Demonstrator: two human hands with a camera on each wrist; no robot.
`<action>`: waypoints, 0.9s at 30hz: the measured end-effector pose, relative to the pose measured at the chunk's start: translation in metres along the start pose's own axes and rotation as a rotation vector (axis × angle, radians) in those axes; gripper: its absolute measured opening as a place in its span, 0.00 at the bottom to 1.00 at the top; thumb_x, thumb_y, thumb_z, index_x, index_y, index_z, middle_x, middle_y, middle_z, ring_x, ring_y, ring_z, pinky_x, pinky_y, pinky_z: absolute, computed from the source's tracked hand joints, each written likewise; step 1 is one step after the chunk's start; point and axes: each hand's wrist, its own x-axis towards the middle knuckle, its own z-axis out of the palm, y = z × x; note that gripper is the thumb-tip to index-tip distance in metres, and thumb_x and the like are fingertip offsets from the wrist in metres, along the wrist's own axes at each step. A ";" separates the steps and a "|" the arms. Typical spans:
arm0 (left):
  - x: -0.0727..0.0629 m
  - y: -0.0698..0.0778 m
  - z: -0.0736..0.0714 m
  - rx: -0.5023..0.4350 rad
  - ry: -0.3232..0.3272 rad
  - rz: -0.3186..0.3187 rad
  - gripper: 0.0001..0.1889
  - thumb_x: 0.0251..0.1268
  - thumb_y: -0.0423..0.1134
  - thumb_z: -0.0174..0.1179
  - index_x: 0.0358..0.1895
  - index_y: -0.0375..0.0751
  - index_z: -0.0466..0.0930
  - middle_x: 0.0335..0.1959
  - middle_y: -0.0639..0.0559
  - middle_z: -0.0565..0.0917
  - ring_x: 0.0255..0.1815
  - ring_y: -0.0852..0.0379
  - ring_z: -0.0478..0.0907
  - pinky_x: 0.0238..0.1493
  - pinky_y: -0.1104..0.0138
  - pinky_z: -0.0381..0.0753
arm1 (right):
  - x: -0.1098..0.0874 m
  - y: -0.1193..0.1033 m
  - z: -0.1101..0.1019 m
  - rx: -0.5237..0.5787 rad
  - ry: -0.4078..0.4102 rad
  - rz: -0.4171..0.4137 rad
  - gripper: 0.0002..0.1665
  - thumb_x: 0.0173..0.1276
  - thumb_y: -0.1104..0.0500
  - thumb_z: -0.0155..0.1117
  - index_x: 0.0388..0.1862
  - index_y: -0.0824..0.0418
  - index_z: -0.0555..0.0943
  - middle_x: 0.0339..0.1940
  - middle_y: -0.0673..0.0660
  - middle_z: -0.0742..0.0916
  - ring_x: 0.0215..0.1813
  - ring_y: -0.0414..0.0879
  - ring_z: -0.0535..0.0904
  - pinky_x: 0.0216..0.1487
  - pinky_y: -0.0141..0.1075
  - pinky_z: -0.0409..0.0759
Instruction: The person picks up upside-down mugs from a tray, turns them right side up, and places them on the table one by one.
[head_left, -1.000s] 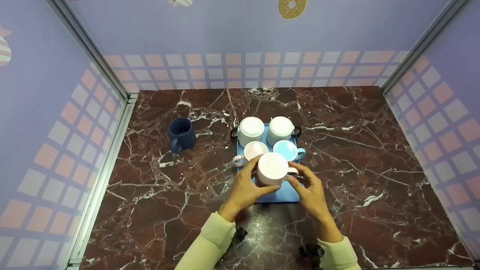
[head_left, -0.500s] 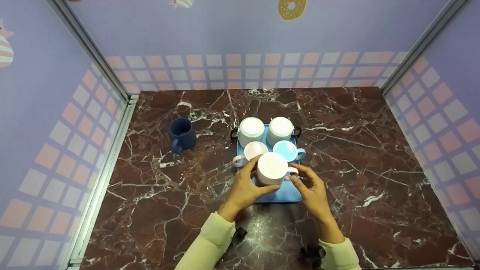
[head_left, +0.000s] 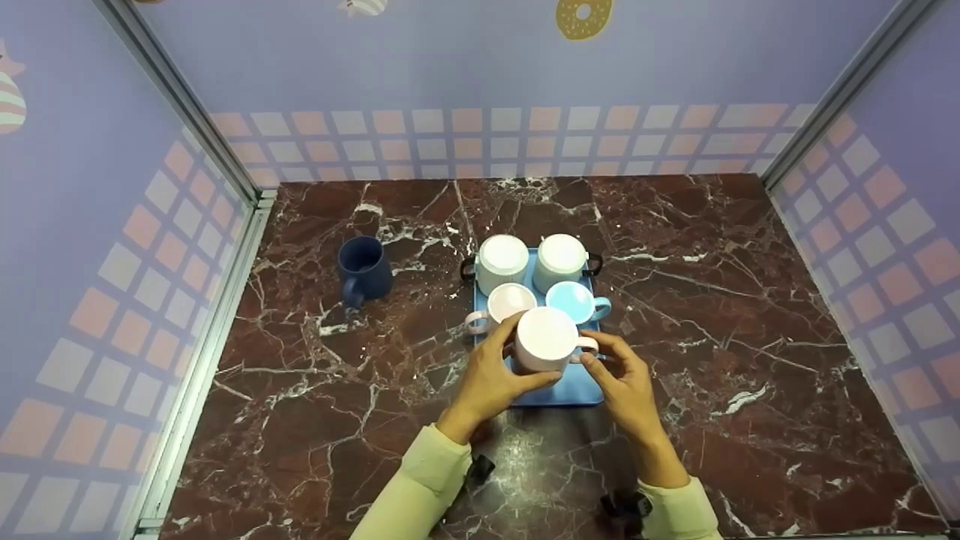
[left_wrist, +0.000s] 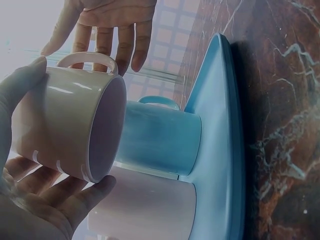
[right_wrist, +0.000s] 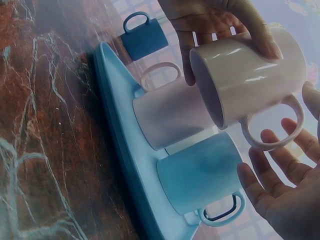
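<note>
My left hand grips a pale pink mug round its body, thumb on one side and fingers on the other. The mug is held over the front of a blue tray, its mouth turned down and its handle to the right. Close by that handle is my right hand, with its fingers loosely spread and slightly bent. Just behind the held mug, another pale pink mug and a light blue mug stand side by side on the tray.
Two white mugs with black handles, a left one and a right one, stand at the tray's back. Further left, a dark blue mug stands upright on the marbled table. Patterned panels enclose the back and sides.
My right hand has eased slightly to the right at the mug's handle. The left hand and the mug it grips have barely shifted.
</note>
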 end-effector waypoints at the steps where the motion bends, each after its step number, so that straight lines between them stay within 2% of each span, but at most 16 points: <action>1: 0.000 0.000 0.000 0.000 0.000 0.000 0.49 0.47 0.59 0.81 0.75 0.56 0.68 0.68 0.53 0.80 0.66 0.56 0.79 0.65 0.57 0.81 | 0.000 0.000 0.000 0.003 0.001 0.000 0.20 0.72 0.70 0.65 0.62 0.66 0.82 0.52 0.61 0.87 0.49 0.53 0.87 0.52 0.34 0.84; 11: 0.001 0.000 -0.001 0.007 -0.005 -0.006 0.49 0.46 0.60 0.82 0.75 0.57 0.69 0.67 0.53 0.80 0.66 0.56 0.79 0.64 0.57 0.82 | 0.001 0.001 0.002 0.004 0.016 0.024 0.18 0.73 0.70 0.64 0.60 0.66 0.82 0.50 0.59 0.87 0.49 0.47 0.86 0.51 0.33 0.83; 18: 0.001 0.001 -0.001 0.015 -0.011 -0.005 0.50 0.45 0.59 0.82 0.75 0.57 0.69 0.66 0.53 0.82 0.64 0.56 0.80 0.63 0.57 0.82 | 0.002 0.003 0.004 -0.017 0.000 0.043 0.13 0.76 0.67 0.62 0.57 0.64 0.82 0.45 0.55 0.87 0.46 0.54 0.87 0.50 0.36 0.84; 21: 0.001 0.001 0.000 0.032 -0.013 -0.007 0.50 0.44 0.60 0.82 0.75 0.58 0.69 0.65 0.53 0.82 0.65 0.57 0.80 0.65 0.56 0.80 | 0.003 0.005 0.005 -0.013 -0.018 0.046 0.12 0.78 0.66 0.60 0.56 0.65 0.81 0.46 0.53 0.88 0.46 0.52 0.88 0.50 0.38 0.87; 23: 0.002 0.001 0.000 0.044 -0.012 -0.005 0.50 0.44 0.61 0.82 0.75 0.58 0.69 0.66 0.53 0.82 0.66 0.57 0.79 0.67 0.55 0.79 | 0.004 0.006 0.006 0.010 -0.040 0.039 0.11 0.79 0.66 0.57 0.57 0.67 0.79 0.45 0.54 0.87 0.44 0.49 0.87 0.48 0.39 0.87; 27: 0.002 -0.001 0.001 0.056 -0.014 -0.007 0.51 0.44 0.62 0.82 0.75 0.57 0.69 0.65 0.53 0.83 0.65 0.57 0.80 0.66 0.56 0.80 | 0.005 0.010 0.009 0.078 -0.088 0.006 0.10 0.82 0.67 0.51 0.56 0.70 0.75 0.37 0.62 0.84 0.35 0.49 0.85 0.39 0.41 0.87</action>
